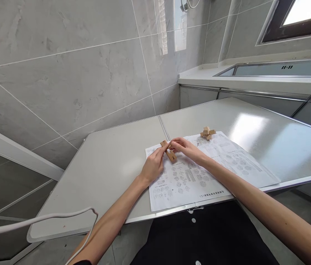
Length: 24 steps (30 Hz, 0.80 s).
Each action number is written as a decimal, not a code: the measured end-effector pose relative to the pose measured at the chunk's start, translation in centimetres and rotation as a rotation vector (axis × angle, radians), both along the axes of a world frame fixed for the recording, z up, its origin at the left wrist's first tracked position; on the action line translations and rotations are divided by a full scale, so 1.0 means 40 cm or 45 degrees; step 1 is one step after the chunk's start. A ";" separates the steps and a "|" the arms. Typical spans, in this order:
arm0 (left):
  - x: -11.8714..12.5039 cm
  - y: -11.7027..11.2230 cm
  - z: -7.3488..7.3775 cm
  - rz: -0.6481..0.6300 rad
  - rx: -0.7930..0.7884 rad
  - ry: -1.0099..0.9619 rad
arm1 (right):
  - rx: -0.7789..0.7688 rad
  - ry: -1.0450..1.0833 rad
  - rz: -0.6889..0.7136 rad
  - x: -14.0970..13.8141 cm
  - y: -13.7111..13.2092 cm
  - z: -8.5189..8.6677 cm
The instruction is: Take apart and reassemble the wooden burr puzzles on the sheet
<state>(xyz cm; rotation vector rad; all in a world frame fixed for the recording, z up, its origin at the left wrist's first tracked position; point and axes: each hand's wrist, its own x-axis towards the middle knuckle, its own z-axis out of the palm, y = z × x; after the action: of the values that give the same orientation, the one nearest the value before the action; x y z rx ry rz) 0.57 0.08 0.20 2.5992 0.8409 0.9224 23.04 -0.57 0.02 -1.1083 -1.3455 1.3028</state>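
Small wooden puzzle pieces (169,151) are held between both hands above a printed instruction sheet (199,173) on a grey table (111,165). My left hand (153,165) pinches the pieces from the left, fingers closed. Its counterpart, my right hand (187,148), grips them from the right, fingers curled. An assembled wooden burr puzzle (207,133) rests on the sheet's far edge, apart from both hands.
A white cable (61,217) loops over the table's near left corner. Grey tiled wall stands behind the table. A counter with a sink (276,70) runs along the back right, under a window (299,18).
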 end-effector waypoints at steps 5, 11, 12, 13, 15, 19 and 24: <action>0.009 -0.009 0.003 0.089 -0.089 -0.068 | -0.044 0.099 0.076 -0.003 -0.004 0.004; 0.017 -0.019 0.013 0.158 -0.055 -0.017 | -0.086 0.233 0.121 -0.003 -0.003 0.007; 0.018 -0.021 0.015 0.168 -0.054 -0.012 | -0.085 0.244 0.126 -0.004 -0.004 0.008; 0.020 -0.023 0.017 0.177 -0.060 -0.009 | -0.087 0.253 0.129 -0.004 -0.005 0.010; 0.022 -0.026 0.020 0.183 -0.079 -0.002 | -0.099 0.266 0.133 -0.005 -0.007 0.014; 0.022 -0.028 0.018 0.159 -0.070 0.020 | -0.126 0.278 0.137 -0.006 -0.011 0.019; 0.019 -0.022 0.010 0.140 -0.030 0.035 | -0.136 0.275 0.168 -0.008 -0.012 0.016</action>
<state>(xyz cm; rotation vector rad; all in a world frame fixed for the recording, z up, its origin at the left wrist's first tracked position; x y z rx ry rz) 1.31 -0.82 0.61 2.5733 1.0045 0.9016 22.71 -1.06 0.68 -0.9317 -1.2160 1.5596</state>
